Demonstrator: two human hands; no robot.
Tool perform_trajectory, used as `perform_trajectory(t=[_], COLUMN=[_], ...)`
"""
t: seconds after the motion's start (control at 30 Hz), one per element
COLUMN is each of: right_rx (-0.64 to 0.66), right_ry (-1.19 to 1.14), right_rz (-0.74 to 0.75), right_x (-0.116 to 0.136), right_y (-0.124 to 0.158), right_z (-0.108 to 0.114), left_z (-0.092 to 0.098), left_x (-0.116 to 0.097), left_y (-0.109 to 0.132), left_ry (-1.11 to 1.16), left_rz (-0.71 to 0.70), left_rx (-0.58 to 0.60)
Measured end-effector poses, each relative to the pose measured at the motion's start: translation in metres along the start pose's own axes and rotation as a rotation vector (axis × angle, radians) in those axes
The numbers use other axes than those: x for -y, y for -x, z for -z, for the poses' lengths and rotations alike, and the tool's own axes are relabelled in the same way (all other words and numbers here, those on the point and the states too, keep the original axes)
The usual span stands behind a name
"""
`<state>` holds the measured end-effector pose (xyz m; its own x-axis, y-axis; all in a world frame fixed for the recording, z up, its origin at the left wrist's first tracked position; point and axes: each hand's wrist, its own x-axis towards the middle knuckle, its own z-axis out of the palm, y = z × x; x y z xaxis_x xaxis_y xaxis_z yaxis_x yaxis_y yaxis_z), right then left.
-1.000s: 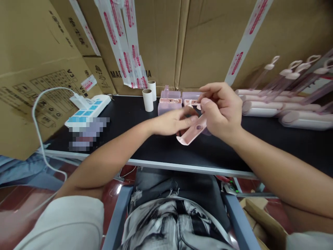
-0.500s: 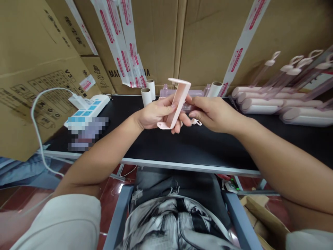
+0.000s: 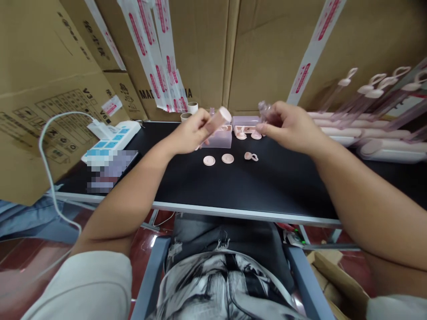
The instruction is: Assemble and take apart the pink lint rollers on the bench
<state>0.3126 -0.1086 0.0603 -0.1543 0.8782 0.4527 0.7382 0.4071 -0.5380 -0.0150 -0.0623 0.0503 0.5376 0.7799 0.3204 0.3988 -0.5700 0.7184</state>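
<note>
My left hand (image 3: 191,134) is closed around a pink plastic holder (image 3: 220,118), a long piece with a rounded end, tilted up to the right. Between the fingers of my right hand (image 3: 293,124) is a clear plastic tube (image 3: 264,108), mostly covered by the hand. Below them on the black table lie two round pink caps (image 3: 209,160) and a pink cap with a loop (image 3: 251,157). Behind, partly hidden by my left hand, sits a translucent lilac case (image 3: 222,140). Pink parts (image 3: 245,130) rest to its right, with another lilac case (image 3: 246,121) farther back.
White cardboard tubes (image 3: 186,116) stand behind my left hand. Several pink cases with upright clear tubes (image 3: 388,149) crowd the right side. A white power strip (image 3: 115,141) with a cable lies at left. Tall cardboard (image 3: 203,49) walls the back.
My hands have moved apart, left hand leftward with the pink holder, right hand rightward and up with the clear tube. The round caps and lilac case behind are now uncovered.
</note>
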Motion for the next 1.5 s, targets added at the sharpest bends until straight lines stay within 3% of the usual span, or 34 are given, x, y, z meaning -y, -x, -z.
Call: perform_trajectory(t=[0.13, 0.27, 0.47, 0.6, 0.7, 0.87, 1.0, 1.1, 1.23, 1.4, 1.5], right_rx=[0.34, 0.595, 0.672, 0.703, 0.666, 0.461, 0.245, 0.13, 0.155, 0.269, 0.278], right_ry=[0.112, 0.131, 0.141, 0.089, 0.077, -0.143, -0.379, -0.296, -0.014, 0.225, 0.252], right_rz=[-0.017, -0.006, -0.015, -0.015, -0.019, 0.007, 0.029, 0.115, 0.24, 0.255, 0.261], right_x=[-0.009, -0.017, -0.023, -0.025, -0.028, -0.026, -0.012, 0.001, 0.015, 0.019, 0.018], right_y=[-0.004, -0.007, -0.009, -0.009, -0.01, -0.008, -0.004, -0.001, 0.003, 0.005, 0.005], right_z=[-0.015, -0.023, -0.032, -0.037, -0.036, -0.037, -0.052, -0.065, -0.077, -0.082, -0.083], left_z=[-0.024, -0.046, -0.061, -0.056, -0.04, -0.014, -0.011, -0.012, -0.012, -0.016, -0.017], left_x=[0.001, -0.004, 0.012, 0.011, -0.001, -0.014, -0.01, -0.005, 0.0, 0.001, 0.002], left_y=[-0.001, -0.001, -0.008, -0.008, -0.002, 0.009, 0.008, 0.005, 0.001, -0.002, 0.0], left_ry=[-0.494, -0.696, -0.769, -0.746, -0.699, -0.757, -0.828, -0.845, -0.793, -0.478, -0.3], left_rz=[-0.008, 0.027, 0.017, 0.004, -0.045, -0.043, -0.012, 0.006, 0.006, -0.108, -0.142], left_rx=[0.041, 0.015, 0.02, 0.039, 0.071, 0.235, 0.332, 0.341, 0.265, 0.207, 0.187])
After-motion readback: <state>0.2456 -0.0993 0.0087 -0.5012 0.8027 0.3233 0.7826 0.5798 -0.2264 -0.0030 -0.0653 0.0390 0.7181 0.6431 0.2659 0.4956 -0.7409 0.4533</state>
